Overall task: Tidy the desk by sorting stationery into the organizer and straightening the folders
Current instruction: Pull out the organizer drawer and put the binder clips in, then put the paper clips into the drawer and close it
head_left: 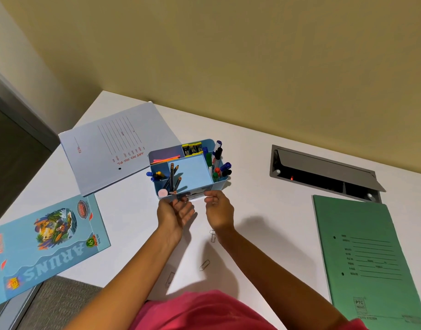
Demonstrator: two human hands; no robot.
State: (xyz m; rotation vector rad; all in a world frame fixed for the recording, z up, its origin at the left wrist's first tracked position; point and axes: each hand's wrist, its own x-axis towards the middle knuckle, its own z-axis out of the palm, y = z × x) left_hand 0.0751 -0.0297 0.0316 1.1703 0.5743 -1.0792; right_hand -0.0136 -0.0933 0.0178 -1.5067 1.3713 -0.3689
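Currently sorting: left hand (175, 214) open-palmed, right hand (219, 209) grip curled, contents unclear, both at the blue organizer (190, 172) on the desk (264, 198); next likely needs fingertip pinches for the loose paper clips (212, 235).

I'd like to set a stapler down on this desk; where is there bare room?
Bare desk lies between the organizer and the cable hatch, running forward between the right hand and the green folder. Crowded: in front of the organizer, with the left hand and loose paper clips.
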